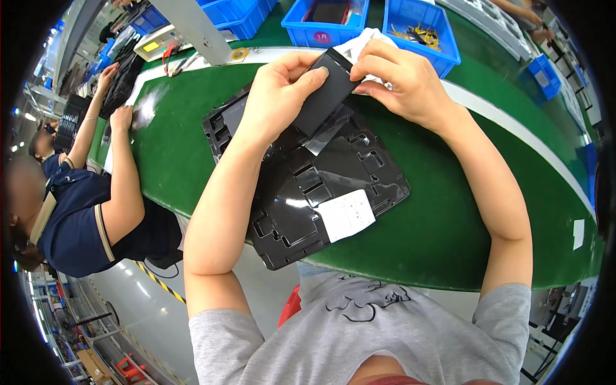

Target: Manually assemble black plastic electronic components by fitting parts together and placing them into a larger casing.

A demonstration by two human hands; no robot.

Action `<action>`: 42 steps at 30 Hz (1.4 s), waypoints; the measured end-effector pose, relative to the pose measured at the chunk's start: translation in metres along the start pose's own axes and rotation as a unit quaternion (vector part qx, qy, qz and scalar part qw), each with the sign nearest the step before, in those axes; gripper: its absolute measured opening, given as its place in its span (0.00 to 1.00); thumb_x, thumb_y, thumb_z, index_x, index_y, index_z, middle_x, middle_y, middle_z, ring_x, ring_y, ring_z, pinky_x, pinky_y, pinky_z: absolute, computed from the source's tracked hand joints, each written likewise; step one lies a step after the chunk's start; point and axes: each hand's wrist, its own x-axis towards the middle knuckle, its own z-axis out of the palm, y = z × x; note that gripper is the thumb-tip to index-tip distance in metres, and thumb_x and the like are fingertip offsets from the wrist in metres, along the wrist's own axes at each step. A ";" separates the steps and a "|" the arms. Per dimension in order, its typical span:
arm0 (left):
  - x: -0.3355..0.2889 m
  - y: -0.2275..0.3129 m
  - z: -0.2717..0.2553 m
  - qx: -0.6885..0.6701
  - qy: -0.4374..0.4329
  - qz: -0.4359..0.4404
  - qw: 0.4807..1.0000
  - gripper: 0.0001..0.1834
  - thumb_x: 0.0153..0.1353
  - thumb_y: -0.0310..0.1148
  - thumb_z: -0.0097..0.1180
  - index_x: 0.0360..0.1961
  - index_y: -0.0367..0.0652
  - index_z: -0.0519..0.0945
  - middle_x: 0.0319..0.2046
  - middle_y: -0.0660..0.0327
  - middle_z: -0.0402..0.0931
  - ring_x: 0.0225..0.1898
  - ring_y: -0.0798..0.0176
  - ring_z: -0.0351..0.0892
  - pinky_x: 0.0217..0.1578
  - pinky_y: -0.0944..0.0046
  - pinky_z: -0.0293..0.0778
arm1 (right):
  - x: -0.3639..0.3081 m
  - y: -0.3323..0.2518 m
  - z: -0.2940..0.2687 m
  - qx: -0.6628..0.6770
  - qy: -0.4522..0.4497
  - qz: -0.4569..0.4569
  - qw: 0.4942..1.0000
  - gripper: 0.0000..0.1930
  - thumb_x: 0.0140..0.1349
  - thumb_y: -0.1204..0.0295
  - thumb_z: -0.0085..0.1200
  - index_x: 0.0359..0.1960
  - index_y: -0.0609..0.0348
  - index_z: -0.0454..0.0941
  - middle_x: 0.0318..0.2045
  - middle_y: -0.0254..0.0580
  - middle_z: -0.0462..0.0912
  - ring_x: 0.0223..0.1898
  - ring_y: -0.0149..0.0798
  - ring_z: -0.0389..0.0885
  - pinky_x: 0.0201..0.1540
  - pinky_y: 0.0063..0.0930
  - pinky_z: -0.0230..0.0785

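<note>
Above the green table, my left hand (280, 94) grips a flat black rectangular piece (326, 92), its thumb lying on the face. The piece is tilted, and a clear film strip (326, 133) hangs below its lower end. At the far right edge of the piece my right hand (406, 79) is pinched; what lies between its fingertips is too small to make out. Under both hands sits a black moulded plastic tray (282, 203) with shaped recesses. A white paper slip (346, 215) rests on its near right part. Behind my right fingers shows some white material (350, 48).
Blue bins stand along the far side, one with yellow-and-black small parts (417, 36), another blue bin (308, 33) with a dark red-edged item. A metal post (192, 29) and an instrument with a lit display (156, 45) stand far left. Co-workers (83, 199) sit at left.
</note>
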 end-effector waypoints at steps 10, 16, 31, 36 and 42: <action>0.000 -0.001 -0.001 0.041 -0.012 0.012 0.999 0.12 0.61 0.27 0.55 0.45 0.34 0.77 0.37 0.61 0.80 0.36 0.74 0.77 0.40 0.73 0.74 | 0.000 -0.002 -0.002 0.003 -0.026 0.009 1.000 0.12 0.43 0.78 0.64 0.29 0.57 0.74 0.31 0.34 0.74 0.32 0.41 0.77 0.32 0.31 0.68; -0.001 -0.002 0.001 0.056 -0.012 0.033 0.998 0.11 0.59 0.25 0.55 0.43 0.34 0.78 0.35 0.62 0.81 0.35 0.74 0.77 0.39 0.72 0.73 | 0.000 -0.002 -0.003 0.034 -0.050 0.020 0.998 0.11 0.44 0.79 0.62 0.29 0.59 0.73 0.32 0.35 0.74 0.32 0.41 0.77 0.33 0.31 0.69; 0.001 0.000 -0.002 0.083 0.039 0.028 0.995 0.12 0.58 0.26 0.56 0.44 0.34 0.78 0.33 0.61 0.82 0.34 0.75 0.77 0.37 0.72 0.73 | -0.001 -0.001 0.001 0.044 -0.067 0.043 0.996 0.05 0.54 0.77 0.54 0.31 0.59 0.71 0.42 0.39 0.73 0.44 0.45 0.74 0.42 0.36 0.69; 0.001 0.001 -0.002 0.086 0.043 0.028 0.995 0.12 0.58 0.26 0.56 0.44 0.34 0.78 0.34 0.61 0.82 0.34 0.75 0.78 0.36 0.73 0.73 | 0.000 0.003 0.001 0.062 -0.023 0.062 0.996 0.06 0.53 0.77 0.56 0.32 0.57 0.72 0.42 0.37 0.73 0.44 0.46 0.73 0.43 0.35 0.69; 0.000 0.002 -0.001 0.099 0.010 0.044 0.994 0.11 0.61 0.26 0.54 0.45 0.33 0.77 0.35 0.61 0.80 0.35 0.75 0.77 0.38 0.74 0.74 | -0.001 0.001 0.004 0.068 -0.029 0.049 0.996 0.10 0.48 0.76 0.61 0.32 0.53 0.75 0.40 0.34 0.74 0.42 0.41 0.75 0.40 0.33 0.70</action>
